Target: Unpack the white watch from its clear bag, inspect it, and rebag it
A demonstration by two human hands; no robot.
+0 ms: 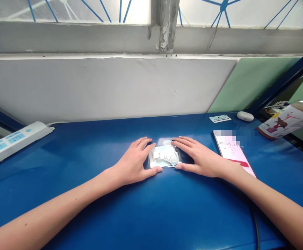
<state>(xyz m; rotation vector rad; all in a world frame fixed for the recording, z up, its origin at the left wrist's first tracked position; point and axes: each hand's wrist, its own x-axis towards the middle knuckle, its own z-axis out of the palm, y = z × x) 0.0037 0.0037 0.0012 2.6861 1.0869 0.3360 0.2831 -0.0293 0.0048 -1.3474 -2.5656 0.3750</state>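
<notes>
A small clear plastic packet [164, 156] with something white and coiled inside lies flat on the blue table [151, 208]. My left hand [134, 161] rests palm down at its left edge, fingers stretched out and touching the packet. My right hand [198, 158] lies flat at its right edge, fingers extended over that side. Neither hand grips the packet; both press on it from the sides.
A phone [233, 151] with a lit timer screen lies right of my right hand, a cable running from it. A white power strip [13, 140] sits far left. A white earbud case [245, 116], a card [220, 118] and a tilted bottle [289, 119] are at the back right.
</notes>
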